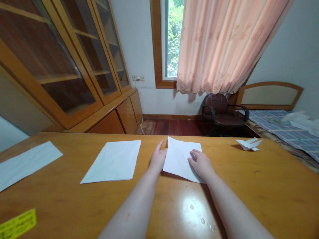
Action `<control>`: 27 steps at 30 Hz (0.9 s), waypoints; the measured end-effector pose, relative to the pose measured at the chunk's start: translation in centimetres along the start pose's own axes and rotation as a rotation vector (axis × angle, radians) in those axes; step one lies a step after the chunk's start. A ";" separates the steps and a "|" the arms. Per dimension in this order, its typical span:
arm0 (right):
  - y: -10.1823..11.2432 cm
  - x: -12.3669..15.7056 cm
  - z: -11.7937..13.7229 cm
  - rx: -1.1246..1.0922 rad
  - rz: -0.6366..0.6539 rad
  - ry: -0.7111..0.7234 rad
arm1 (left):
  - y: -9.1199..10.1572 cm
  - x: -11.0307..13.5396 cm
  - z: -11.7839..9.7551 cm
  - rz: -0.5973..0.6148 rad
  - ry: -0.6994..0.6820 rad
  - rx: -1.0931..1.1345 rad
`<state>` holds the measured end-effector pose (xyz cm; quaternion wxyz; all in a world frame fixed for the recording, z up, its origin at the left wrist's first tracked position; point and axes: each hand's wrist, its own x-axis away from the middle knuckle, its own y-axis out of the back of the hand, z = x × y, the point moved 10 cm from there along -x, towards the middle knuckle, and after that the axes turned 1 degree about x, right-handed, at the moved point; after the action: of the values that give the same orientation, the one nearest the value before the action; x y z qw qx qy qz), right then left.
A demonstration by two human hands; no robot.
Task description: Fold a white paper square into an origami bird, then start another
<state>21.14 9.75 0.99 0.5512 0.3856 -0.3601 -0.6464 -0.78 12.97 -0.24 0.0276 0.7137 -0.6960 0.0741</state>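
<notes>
We note 1 white sheet (178, 157) on the worktop (74, 209), centre of frame, lower edge slightly raised. Our left hand (158, 157) is at its left edge; we cannot tell whether it grips. Our right hand (201, 163) rests, loosely spread, on its right side. Upper left, we see a cabinet (109, 108) with shelves (59, 79) behind 3 glass doors (64, 96).

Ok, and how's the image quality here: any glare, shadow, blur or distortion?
Head view: a bright glare patch on the desk, nearer the camera than the sheet under the right hand; head view: a shadow along that sheet's near edge; head view: the cabinet leans, probably lens distortion; head view: the yellow label's lettering is blurred.
</notes>
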 end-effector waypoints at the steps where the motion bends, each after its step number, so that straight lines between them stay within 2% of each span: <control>1: 0.1 0.0 -0.2 0.012 -0.004 -0.014 | -0.1 -0.1 0.0 0.020 -0.012 -0.001; 3: 0.3 -0.1 -0.6 0.023 -0.010 -0.030 | -0.2 -0.1 -0.3 0.055 -0.053 -0.040; 7: 0.5 -0.2 -0.9 -0.005 -0.013 -0.021 | -0.5 -0.1 -1.2 0.194 -0.155 -0.289; 12: 0.6 -0.3 -1.3 -0.059 -0.003 -0.029 | -0.2 0.2 -1.4 0.269 -0.208 -0.576; 17: 0.2 -0.4 -0.8 -0.110 0.024 0.025 | -0.8 1.0 -2.0 0.238 -0.329 -0.905; 23: 0.0 -0.5 -0.9 -0.156 0.024 0.038 | -2.2 1.6 -2.1 0.334 -0.430 -0.999; 27: -0.1 -0.5 -0.8 -0.209 0.032 0.045 | -1.8 1.3 -3.0 0.284 -0.513 -0.915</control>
<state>21.89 10.24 0.55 0.6068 0.3344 -0.2843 -0.6627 0.83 12.15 3.06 0.1543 0.5230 -0.7312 -0.4100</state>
